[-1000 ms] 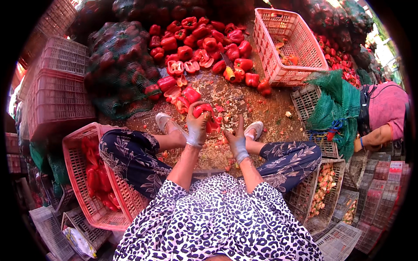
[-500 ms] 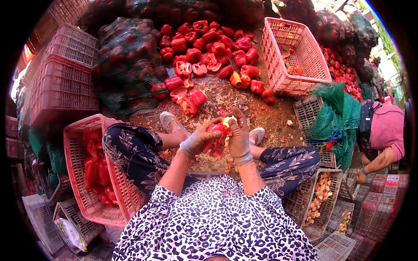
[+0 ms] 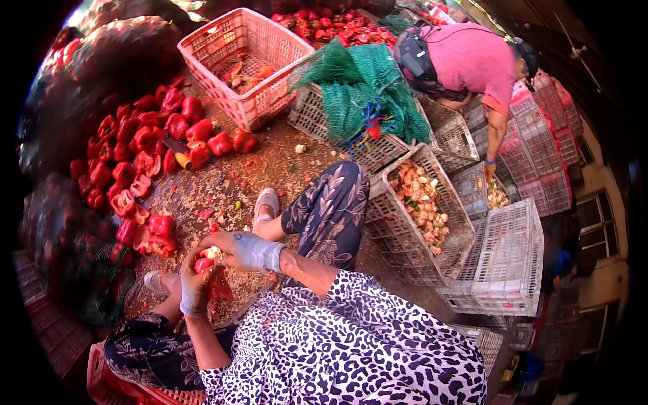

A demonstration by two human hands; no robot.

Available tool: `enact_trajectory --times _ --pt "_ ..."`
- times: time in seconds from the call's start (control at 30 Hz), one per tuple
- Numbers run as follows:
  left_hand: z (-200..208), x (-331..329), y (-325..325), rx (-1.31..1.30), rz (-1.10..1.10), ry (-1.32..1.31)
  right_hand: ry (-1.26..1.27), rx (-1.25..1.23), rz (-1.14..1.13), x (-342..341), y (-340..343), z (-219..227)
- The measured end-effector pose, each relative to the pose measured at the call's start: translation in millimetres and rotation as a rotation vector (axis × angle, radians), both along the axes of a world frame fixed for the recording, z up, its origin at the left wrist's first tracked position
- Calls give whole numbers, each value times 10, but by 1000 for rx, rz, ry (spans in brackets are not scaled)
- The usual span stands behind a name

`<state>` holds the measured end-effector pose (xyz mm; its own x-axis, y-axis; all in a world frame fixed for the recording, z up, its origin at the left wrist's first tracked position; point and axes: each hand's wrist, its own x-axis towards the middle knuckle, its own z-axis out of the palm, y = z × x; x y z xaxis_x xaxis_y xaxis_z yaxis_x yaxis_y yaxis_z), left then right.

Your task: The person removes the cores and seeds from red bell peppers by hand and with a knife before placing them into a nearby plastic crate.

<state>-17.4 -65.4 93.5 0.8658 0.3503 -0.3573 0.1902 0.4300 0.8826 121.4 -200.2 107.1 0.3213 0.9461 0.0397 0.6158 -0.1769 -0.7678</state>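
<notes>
Above the ground between my legs, a piece of red bell pepper [image 3: 219, 287] is in my closed left hand [image 3: 194, 289], in a pale work glove with the fingers exposed. My right hand [image 3: 244, 251], gloved alike, meets it from the right with bent fingers at the pale pepper core [image 3: 211, 252]. Its fingertips are partly hidden. Beyond my hands lie cut red pepper halves [image 3: 123, 202] and a heap of whole red peppers [image 3: 143, 138]. A knife with an orange-yellow handle [image 3: 183, 160] rests among the peppers.
A pink crate [image 3: 253, 111] with scraps stands beyond. Right of me, a grey crate [image 3: 451, 260] holds pepper cores, near green netting [image 3: 344, 94] and stacked crates [image 3: 509, 250]. A co-worker in pink [image 3: 466, 57] bends over a crate. Part of a red crate [image 3: 101, 378] shows lower left.
My view has swung to the right, so hands and peppers appear further left and the right-hand crates show more. Both hands stay together at the pepper. The co-worker now reaches into a crate.
</notes>
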Motion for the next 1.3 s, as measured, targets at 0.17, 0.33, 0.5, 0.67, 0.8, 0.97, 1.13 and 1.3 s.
enact_trajectory --times 0.17,0.33,0.5,0.67,0.8,0.97,1.13,1.3 --pt "91 138 -157 171 -128 -2 -179 -271 107 148 -201 198" --pt "24 144 -219 199 8 19 -138 -445 105 167 -95 306" --pt "-181 127 -111 231 166 -52 39 -51 -270 -96 -1 -209" --pt "89 253 -156 147 50 -87 524 202 -626 -40 117 -608" --pt "249 117 -52 142 206 -148 987 303 -756 36 232 -88" --pt "1180 -992 829 819 696 -115 86 634 -1073 713 -1025 975" --pt "1071 -2959 1636 1199 1201 326 -728 -149 -1500 1375 -3525 1059" --pt "-138 -4720 1936 1483 527 1233 -601 -756 -1454 1608 -4201 676"
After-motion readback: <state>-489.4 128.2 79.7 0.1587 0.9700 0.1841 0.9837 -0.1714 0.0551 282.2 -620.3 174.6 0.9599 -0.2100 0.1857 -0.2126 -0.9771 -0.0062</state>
